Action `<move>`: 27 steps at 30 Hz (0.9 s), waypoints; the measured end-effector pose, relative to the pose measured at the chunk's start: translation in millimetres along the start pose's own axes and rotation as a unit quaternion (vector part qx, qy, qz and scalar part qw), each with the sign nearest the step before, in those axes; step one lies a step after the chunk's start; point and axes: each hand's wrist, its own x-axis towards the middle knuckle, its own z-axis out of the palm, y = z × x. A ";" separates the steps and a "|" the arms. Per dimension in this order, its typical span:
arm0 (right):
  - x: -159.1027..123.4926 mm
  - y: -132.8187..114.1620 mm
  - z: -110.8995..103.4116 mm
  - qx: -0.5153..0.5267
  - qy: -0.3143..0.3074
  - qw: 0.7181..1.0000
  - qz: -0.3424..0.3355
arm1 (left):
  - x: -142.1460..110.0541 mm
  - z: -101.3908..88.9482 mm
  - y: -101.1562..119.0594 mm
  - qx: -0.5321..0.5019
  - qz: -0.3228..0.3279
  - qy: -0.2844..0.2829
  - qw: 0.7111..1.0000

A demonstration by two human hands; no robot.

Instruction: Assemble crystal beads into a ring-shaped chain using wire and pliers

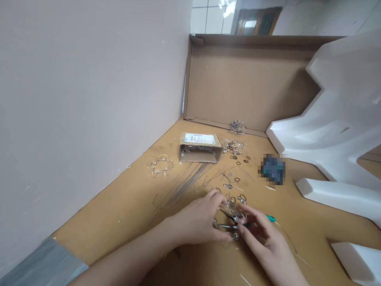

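Observation:
My left hand (204,218) is curled round one side of a loop of clear beads on wire (235,236), with its thumb and forefinger at the loop's edge. Facing it, my right hand (264,238) holds a pair of pliers (228,227). Their thin dark jaws stand apart and point left, inside the loop. A green handle end (270,218) sticks out behind the right fingers. The right fingertips also touch the beads and wire; the exact grip is partly hidden. Small dark rings (237,180) and loose clear beads lie just beyond my hands.
Behind the hands, a small open cardboard box (199,140) holds beaded pieces. Thin straight wires (190,180) lie before it; another bead circle (160,165) is left. Beaded piles (233,146) sit right of the box. White foam pieces (336,198) and a cardboard wall (250,83) border the table.

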 end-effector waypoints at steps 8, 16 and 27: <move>-1.5 1.7 2.2 -0.180 0.008 0.974 -0.138 | -1.3 -5.9 -11.6 0.023 0.022 -0.061 0.998; -2.3 5.0 -2.9 -0.182 0.013 0.977 -0.115 | -5.8 -23.7 -10.7 0.014 0.031 -0.086 0.996; 7.9 7.7 -28.8 -0.078 0.103 0.991 0.041 | -3.2 -12.4 -3.3 0.027 0.042 -0.052 0.997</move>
